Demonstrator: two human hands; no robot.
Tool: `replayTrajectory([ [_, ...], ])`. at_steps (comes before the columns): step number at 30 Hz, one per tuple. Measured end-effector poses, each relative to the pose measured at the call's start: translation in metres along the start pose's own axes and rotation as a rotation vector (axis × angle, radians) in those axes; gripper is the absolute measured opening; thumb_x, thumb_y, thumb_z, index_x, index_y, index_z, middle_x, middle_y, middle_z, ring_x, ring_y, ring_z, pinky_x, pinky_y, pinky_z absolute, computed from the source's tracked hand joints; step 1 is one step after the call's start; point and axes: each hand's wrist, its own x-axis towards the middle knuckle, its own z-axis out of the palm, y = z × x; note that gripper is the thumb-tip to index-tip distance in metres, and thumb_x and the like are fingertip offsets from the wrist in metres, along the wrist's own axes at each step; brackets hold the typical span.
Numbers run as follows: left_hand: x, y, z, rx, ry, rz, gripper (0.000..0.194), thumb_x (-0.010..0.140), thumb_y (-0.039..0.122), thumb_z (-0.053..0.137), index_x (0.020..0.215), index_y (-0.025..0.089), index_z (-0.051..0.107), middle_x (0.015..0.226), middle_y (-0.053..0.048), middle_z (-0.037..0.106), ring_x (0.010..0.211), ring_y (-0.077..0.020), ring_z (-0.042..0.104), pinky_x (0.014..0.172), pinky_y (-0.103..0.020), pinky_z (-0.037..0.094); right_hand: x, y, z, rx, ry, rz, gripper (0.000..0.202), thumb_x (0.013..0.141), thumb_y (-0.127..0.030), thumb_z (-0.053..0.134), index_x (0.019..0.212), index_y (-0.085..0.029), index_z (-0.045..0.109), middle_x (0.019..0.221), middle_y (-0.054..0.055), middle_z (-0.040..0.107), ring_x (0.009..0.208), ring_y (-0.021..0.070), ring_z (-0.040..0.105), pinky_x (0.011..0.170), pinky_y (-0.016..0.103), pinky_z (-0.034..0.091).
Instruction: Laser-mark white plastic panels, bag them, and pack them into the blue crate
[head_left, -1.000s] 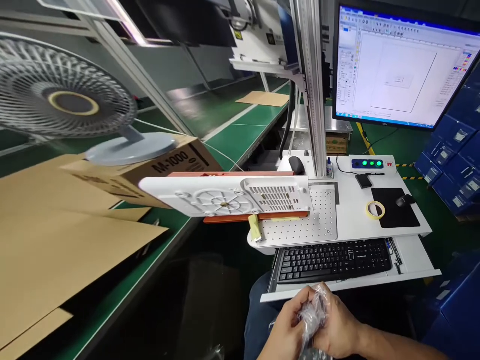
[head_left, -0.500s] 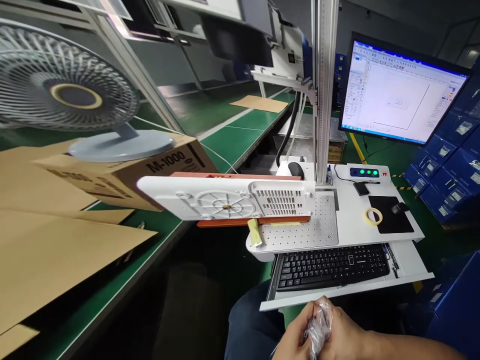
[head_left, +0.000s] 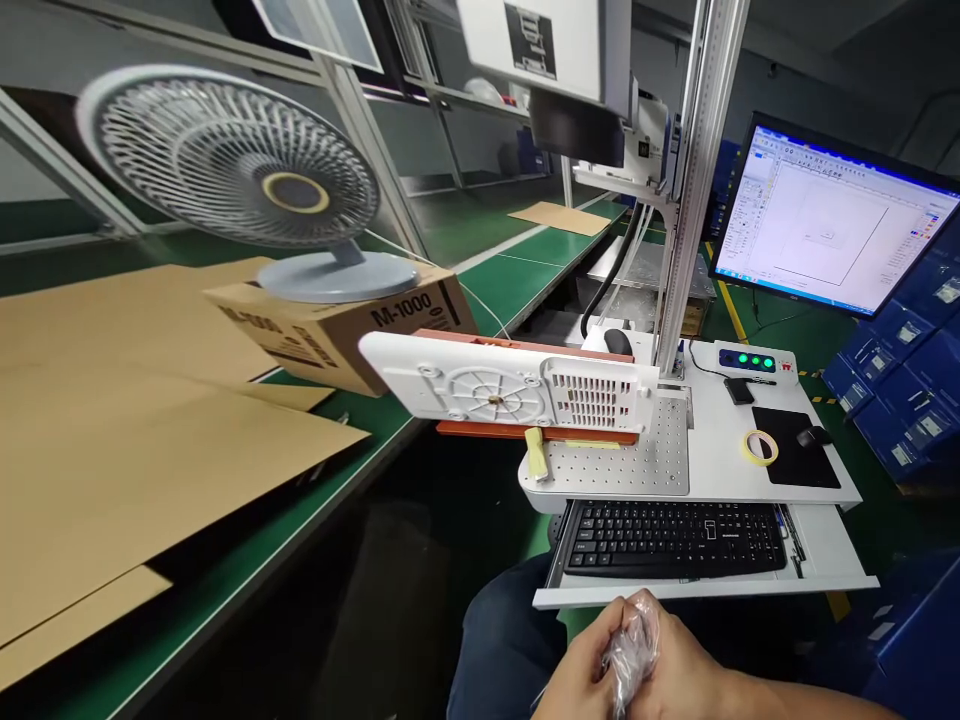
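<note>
Crumpled clear plastic [head_left: 632, 655] is squeezed between the left hand [head_left: 581, 662] and the right hand [head_left: 679, 665], both closed around it, in front of the keyboard [head_left: 675, 538]. Behind the keyboard, a white panel [head_left: 517, 388] is held on edge above the perforated plate [head_left: 600, 470] on the tabletop [head_left: 731, 455]. Left of the keyboard, a fan [head_left: 341, 272] is set on a carton [head_left: 352, 340].

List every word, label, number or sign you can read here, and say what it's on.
"M-1000": on the cardboard box under the fan, printed on two faces.
Too small or blurred: the text on the monitor, keyboard and blue boxes, and the box's smaller print.
</note>
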Motion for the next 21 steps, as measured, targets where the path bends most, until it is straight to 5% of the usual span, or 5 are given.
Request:
replayTrajectory([
  [6,0.009,-0.017,0.011,0.001,0.0,0.005,0.026,0.088,0.041,0.075,0.088,0.019,0.062,0.089,-0.006,0.061,0.088,-0.0239,0.056,0.082,-0.033,0.044,-0.004,0.034,-0.008,0.022,0.077,-0.003,0.061,0.06,-0.034,0.103,0.097,-0.023,0.056,0.088,-0.004,0.065,0.078,0.0149,0.056,0.07,0.027,0.044],
  [12,0.017,-0.018,0.014,0.004,-0.048,0.021,0.028,0.089,0.044,0.076,0.088,0.019,0.064,0.088,-0.006,0.063,0.087,-0.0236,0.058,0.081,-0.033,0.047,-0.002,0.044,-0.014,0.124,0.157,0.083,0.048,0.088,-0.066,0.081,0.088,-0.025,0.056,0.082,0.0,0.059,0.081,0.0207,0.058,0.075,0.035,0.052],
  [16,0.015,0.008,-0.004,0.009,-0.2,0.026,0.02,0.093,0.028,0.064,0.11,0.021,0.07,0.11,-0.008,0.07,0.11,-0.0292,0.064,0.103,-0.041,0.05,-0.002,0.012,-0.029,0.078,0.082,0.032,0.047,0.074,-0.042,0.097,0.104,-0.025,0.064,0.094,0.0,0.066,0.088,0.021,0.062,0.081,0.034,0.052],
  [21,0.018,0.042,-0.038,0.071,-0.227,0.063,0.065,0.082,0.01,0.063,0.144,0.028,0.065,0.15,-0.008,0.063,0.145,-0.0318,0.054,0.13,-0.049,0.033,0.011,-0.021,-0.061,-0.166,0.114,0.044,0.035,0.071,-0.015,0.083,0.103,-0.021,0.07,0.094,0.0,0.071,0.083,0.0192,0.063,0.072,0.028,0.047],
])
